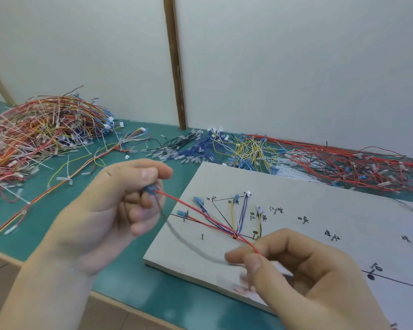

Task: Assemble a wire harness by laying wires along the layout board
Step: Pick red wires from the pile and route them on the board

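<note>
Right hand (303,265) and left hand (119,198) are pinched on floppy red wire (200,213), best gripped by its ten o'clock blue end (151,188).

The layout board (296,186) runs off the right and lower edges of the frame. The tangled wire heap (34,134) at upper left is cut by the left edge. The red wire (200,214) vanishes inside both hands. The handwritten labels (277,210) are too small to read.
</note>
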Motion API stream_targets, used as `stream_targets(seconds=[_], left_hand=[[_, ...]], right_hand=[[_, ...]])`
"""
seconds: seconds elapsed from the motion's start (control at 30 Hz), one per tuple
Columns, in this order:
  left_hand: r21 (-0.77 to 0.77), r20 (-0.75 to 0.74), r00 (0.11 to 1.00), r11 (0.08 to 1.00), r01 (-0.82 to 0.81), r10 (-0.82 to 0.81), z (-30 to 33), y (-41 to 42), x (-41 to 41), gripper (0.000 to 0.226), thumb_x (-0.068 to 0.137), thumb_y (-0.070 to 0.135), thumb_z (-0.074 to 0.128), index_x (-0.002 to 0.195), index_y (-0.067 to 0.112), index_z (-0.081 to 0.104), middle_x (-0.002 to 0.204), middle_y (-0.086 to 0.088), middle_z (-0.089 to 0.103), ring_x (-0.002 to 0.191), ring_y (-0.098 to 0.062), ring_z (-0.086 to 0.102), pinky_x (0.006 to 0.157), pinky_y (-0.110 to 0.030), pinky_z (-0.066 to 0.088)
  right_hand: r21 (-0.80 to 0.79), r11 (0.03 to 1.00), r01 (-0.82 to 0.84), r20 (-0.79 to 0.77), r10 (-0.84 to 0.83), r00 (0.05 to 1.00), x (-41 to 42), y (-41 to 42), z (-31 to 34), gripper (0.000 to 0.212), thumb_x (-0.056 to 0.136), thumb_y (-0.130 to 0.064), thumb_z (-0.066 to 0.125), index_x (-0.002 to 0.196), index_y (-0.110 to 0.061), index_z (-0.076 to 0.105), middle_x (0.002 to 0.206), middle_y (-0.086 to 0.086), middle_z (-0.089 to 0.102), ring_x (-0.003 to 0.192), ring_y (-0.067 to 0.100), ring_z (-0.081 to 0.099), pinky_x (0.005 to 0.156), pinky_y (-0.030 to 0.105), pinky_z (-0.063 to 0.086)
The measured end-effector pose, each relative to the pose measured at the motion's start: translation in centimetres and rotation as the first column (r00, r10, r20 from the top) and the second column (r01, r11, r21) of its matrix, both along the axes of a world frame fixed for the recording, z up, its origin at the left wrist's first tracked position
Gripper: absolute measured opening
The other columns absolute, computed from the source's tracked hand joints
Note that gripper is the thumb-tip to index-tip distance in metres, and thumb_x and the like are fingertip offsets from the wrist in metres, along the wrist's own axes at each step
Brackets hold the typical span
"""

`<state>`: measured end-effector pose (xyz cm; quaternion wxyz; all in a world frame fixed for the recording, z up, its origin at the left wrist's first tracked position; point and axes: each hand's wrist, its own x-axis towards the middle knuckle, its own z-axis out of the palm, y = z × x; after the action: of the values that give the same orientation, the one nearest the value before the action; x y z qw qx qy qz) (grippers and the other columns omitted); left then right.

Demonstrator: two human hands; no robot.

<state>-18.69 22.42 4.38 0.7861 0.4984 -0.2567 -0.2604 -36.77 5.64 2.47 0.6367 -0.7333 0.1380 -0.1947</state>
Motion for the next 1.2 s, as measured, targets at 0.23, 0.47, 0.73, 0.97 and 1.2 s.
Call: stream_targets(seconds=[0.23,0.47,0.73,0.97,1.2], left_hand=[[-0.118,-0.274,0.948,0.984,0.136,-0.164,0.4,-2.2,-0.3,0.039,0.042,0.017,0.099,0.075,0.015,0.079,0.052,0.009,0.048,0.039,-0.001,0.043,0.031,-0.012,0.037],[0.392,0.120,0.977,0.896,-0.210,0.176,-5.5,-3.6,1.9,0.019,0.093,0.002,0.067,0.085,0.011,0.083,0.069,-0.013,0.069,0.051,-0.014,0.056,0.044,-0.022,0.049],[0.651,0.375,0.926,0.696,-0.302,0.050,-9.0,-3.2,2.1,0.014,0.093,0.025,0.074,0.083,0.032,0.081,0.073,-0.003,0.077,0.053,-0.011,0.054,0.043,-0.021,0.038],[0.637,0.552,0.833,0.621,-0.458,0.048,-9.7,-3.8,1.3,0.014,0.092,0.037,0.073,0.084,0.047,0.076,0.072,0.015,0.076,0.055,-0.002,0.059,0.059,-0.027,0.051],[0.587,0.579,0.809,0.636,-0.501,0.102,-9.8,-3.8,1.0,0.017,0.093,0.031,0.075,0.078,0.038,0.078,0.070,0.016,0.075,0.060,0.002,0.064,0.056,-0.011,0.044]], right_hand=[[0.535,0.844,-0.025,-0.064,0.070,0.995,0.4,0.5,-0.5,0.023,0.058,0.001,0.079,0.065,-0.013,0.061,0.052,0.020,0.056,0.037,0.028,0.047,0.040,0.027,0.044],[0.589,0.808,0.030,-0.216,0.122,0.969,-0.1,-1.3,-2.3,0.021,0.085,0.004,0.067,0.066,-0.003,0.073,0.053,0.023,0.051,0.050,0.033,0.054,0.053,0.038,0.048],[0.488,0.866,0.108,-0.350,0.080,0.933,0.1,-2.8,-4.7,0.021,0.095,0.010,0.052,0.107,0.000,0.066,0.081,0.024,0.074,0.040,0.029,0.054,0.040,0.028,0.044],[0.462,0.886,0.050,-0.310,0.108,0.944,0.0,-3.7,-5.4,0.018,0.100,0.004,0.050,0.111,-0.002,0.063,0.086,0.027,0.074,0.045,0.035,0.061,0.057,0.050,0.058],[0.474,0.879,0.046,-0.306,0.116,0.945,0.6,-4.0,-5.2,0.018,0.102,0.001,0.049,0.116,-0.002,0.061,0.085,0.029,0.073,0.045,0.035,0.061,0.052,0.049,0.060]])
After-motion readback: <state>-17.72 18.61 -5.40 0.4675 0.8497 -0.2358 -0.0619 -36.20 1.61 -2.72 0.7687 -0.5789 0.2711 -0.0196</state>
